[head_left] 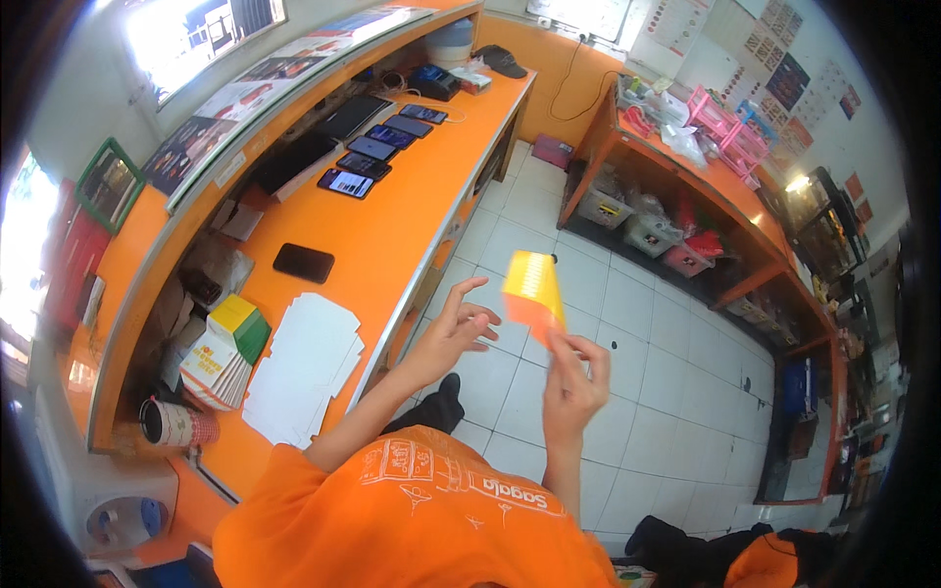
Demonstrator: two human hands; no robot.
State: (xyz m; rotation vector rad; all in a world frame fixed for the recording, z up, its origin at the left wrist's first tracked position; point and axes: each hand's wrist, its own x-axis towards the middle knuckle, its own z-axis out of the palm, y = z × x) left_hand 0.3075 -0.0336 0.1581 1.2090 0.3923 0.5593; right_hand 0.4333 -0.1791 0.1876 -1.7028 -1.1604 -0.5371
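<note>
My right hand [576, 385] pinches the lower corner of a small yellow-and-orange card box [530, 292], held up above the floor. Motion blurs the box, so its exact form is hard to make out. To its left, my left hand [454, 331] is raised with fingers apart, holding nothing and not touching the box. Flat white card blanks [302, 367] lie piled on the orange counter [377, 201] beside my left forearm. Behind them stand nested printed cartons [218, 370] in white and red, with a yellow-and-green stack [241, 326] next to them.
A dark phone [304, 262] lies alone on the counter; several lit phones [372, 148] line up farther back. A patterned cup [176, 423] stands at the near left. Across the tiled floor [647, 392], an orange shelf unit [686, 167] holds plastic bins [603, 208] and pink racks [723, 122].
</note>
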